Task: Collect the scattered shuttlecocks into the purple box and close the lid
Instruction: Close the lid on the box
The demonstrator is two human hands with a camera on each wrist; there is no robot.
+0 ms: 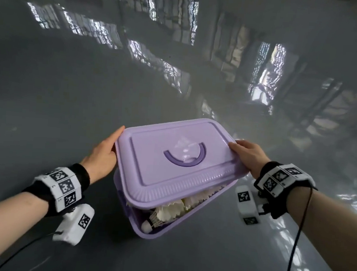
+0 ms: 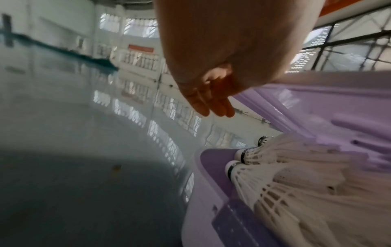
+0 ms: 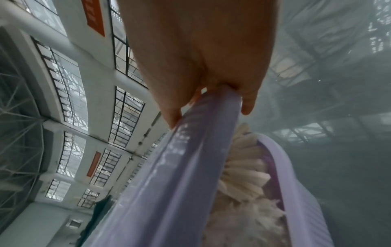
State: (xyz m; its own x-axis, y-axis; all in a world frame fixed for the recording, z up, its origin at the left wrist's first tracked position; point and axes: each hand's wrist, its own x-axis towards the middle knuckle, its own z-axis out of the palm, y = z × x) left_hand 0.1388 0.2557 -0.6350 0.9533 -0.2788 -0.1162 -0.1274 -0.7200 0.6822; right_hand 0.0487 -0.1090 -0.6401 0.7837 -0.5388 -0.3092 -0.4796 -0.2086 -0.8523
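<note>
The purple lid (image 1: 178, 156) with a dark handle hangs tilted over the purple box (image 1: 166, 227), its near edge raised. The box stands on the floor with several white shuttlecocks (image 1: 167, 212) inside. My left hand (image 1: 106, 151) is at the lid's left end, thumb along its edge. In the left wrist view its fingers (image 2: 211, 103) are straight and clear of the lid (image 2: 328, 108); shuttlecocks (image 2: 296, 175) fill the box (image 2: 203, 200). My right hand (image 1: 248, 156) pinches the lid's right end. The right wrist view shows that hand (image 3: 211, 93) gripping the lid (image 3: 169, 183) above shuttlecocks (image 3: 243, 175).
A glossy grey floor (image 1: 70, 84) spreads all around the box and mirrors the hall's windows. Black cables (image 1: 292, 251) hang from both wrist units. No loose shuttlecock shows on the floor in these views.
</note>
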